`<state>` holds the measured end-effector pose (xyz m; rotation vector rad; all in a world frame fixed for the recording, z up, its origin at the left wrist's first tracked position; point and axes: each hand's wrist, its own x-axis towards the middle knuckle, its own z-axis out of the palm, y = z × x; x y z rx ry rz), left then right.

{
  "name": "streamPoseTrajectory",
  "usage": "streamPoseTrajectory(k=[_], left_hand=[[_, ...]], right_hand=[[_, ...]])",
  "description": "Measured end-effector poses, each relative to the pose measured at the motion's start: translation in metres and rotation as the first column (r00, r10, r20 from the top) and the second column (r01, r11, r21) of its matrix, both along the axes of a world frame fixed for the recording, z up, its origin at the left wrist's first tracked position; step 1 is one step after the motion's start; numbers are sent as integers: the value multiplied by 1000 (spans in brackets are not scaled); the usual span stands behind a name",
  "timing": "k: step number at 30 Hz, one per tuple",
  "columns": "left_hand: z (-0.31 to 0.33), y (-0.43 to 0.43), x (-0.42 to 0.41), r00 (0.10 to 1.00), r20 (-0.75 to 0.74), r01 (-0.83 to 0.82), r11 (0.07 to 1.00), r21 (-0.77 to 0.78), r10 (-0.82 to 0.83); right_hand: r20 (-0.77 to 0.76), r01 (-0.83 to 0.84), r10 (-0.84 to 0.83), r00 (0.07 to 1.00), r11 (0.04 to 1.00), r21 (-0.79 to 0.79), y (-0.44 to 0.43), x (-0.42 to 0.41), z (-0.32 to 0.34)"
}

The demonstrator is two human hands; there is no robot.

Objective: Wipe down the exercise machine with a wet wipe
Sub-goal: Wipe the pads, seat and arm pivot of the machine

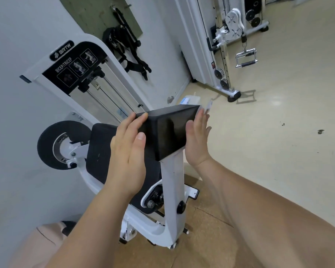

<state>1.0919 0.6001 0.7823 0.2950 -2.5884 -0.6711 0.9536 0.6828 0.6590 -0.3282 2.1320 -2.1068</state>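
Note:
The white bicep/tricep machine (171, 182) stands in front of me, its black rectangular arm pad (166, 130) on top of a white post. My left hand (129, 151) lies flat against the pad's left end, fingers straight and thumb on its near face. My right hand (196, 140) is flat beside the pad's right end, fingers straight. A small whitish piece (209, 106) shows just past the right fingertips; I cannot tell whether it is the wipe. A pack of wipes (188, 99) lies on the floor behind the pad.
A black seat pad (100, 151) and a round black roller (46, 142) sit left of the post. The weight stack frame (74, 62) stands against the wall, with black straps (128, 45) hanging behind it. A cable machine (222, 55) stands at the far right.

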Motion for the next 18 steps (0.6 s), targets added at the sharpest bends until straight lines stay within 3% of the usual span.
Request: streamPoseTrajectory(k=[1, 3, 5, 7, 9, 12, 13, 14, 16, 18], left_hand=[[-1, 0, 0, 1000, -2, -2, 1000, 12, 2], [-1, 0, 0, 1000, -7, -8, 999, 31, 9], [-1, 0, 0, 1000, -18, -18, 999, 36, 19], [-2, 3, 0, 999, -27, -28, 999, 45, 30], [-2, 6, -1, 999, -35, -37, 998, 51, 39], [-6, 12, 0, 997, -52, -55, 997, 48, 57], [-8, 14, 0, 996, -52, -68, 997, 48, 71], [-10, 15, 0, 995, -49, -82, 996, 45, 84], [-12, 16, 0, 993, -52, -102, 994, 34, 104], [-14, 14, 0, 994, -62, -91, 996, 20, 92]], right_hand=[[20, -11, 12, 1000, 1000, -13, 0, 1, 5], [-157, -67, 67, 985, 998, 2, -1, 31, 11], [-423, -181, 182, 887, 983, 44, 2, 77, 11], [-583, -232, 263, 769, 964, 130, 6, 93, -2], [-579, -176, 220, 786, 976, 131, 7, 64, -17], [-190, -72, 86, 978, 994, 78, 5, 10, -16], [-61, -63, 66, 996, 997, 51, 4, 2, -9], [-36, -72, 73, 997, 997, 28, 3, 3, -2], [-254, -127, 128, 959, 992, 19, 4, 27, 11], [-509, -220, 219, 833, 974, 59, 9, 60, 12]])
